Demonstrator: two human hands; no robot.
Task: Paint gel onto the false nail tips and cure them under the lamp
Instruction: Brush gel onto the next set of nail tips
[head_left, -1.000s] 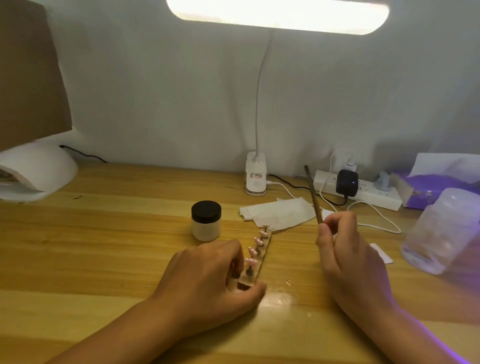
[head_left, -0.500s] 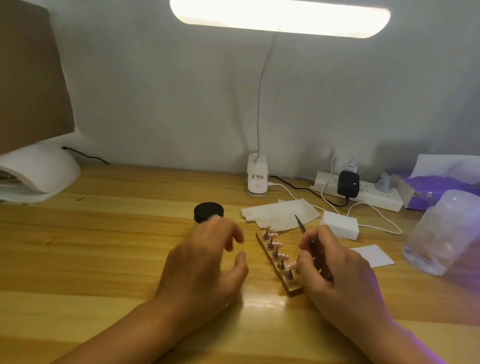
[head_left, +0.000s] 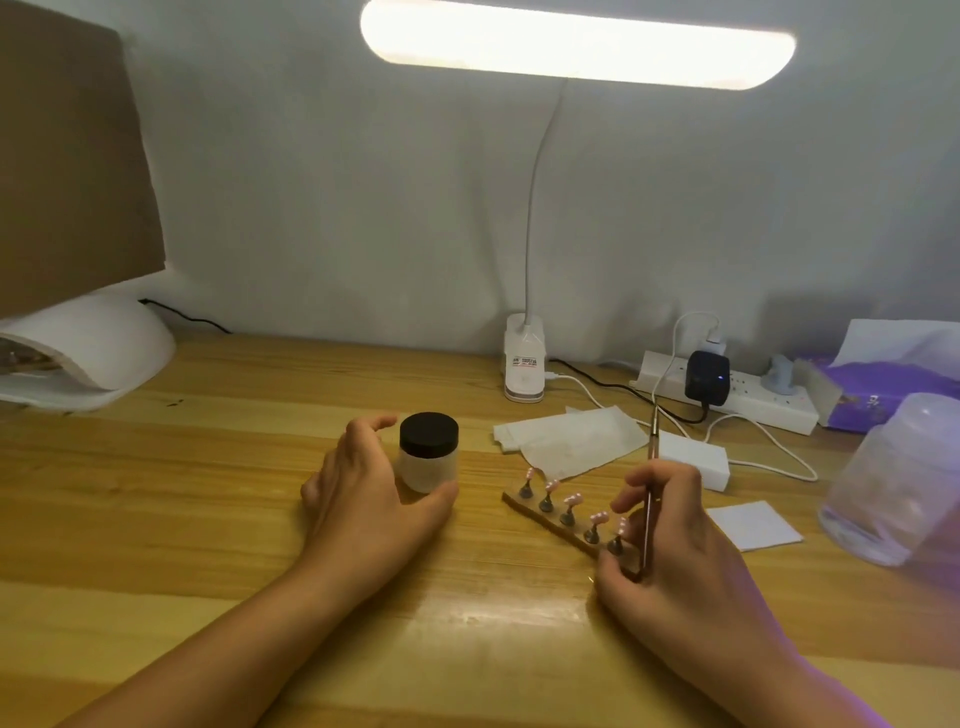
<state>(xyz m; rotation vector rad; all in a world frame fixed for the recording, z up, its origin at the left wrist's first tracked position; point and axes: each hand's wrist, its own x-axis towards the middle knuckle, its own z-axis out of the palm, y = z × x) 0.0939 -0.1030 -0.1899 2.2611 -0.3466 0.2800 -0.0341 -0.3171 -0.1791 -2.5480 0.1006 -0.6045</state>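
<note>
Pinching slim brush (head_left: 653, 447), right hand (head_left: 691, 545); left hand (head_left: 369, 499) spread wide beside frosted black-lidded jar (head_left: 428, 460).

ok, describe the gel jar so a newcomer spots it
From the white desk lamp base at the back of the table, come forward and left. The gel jar stands inside the curve of the left hand. Small frosted pot, the only one with a black lid.

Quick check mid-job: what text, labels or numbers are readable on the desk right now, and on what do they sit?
Sticker on the lamp base: red and dark print, too small to read.
Side of the purple tissue box: dark marks, too blurred to read.
The jar and the brush in the right hand: no lettering visible.
Nothing is legible.
</note>
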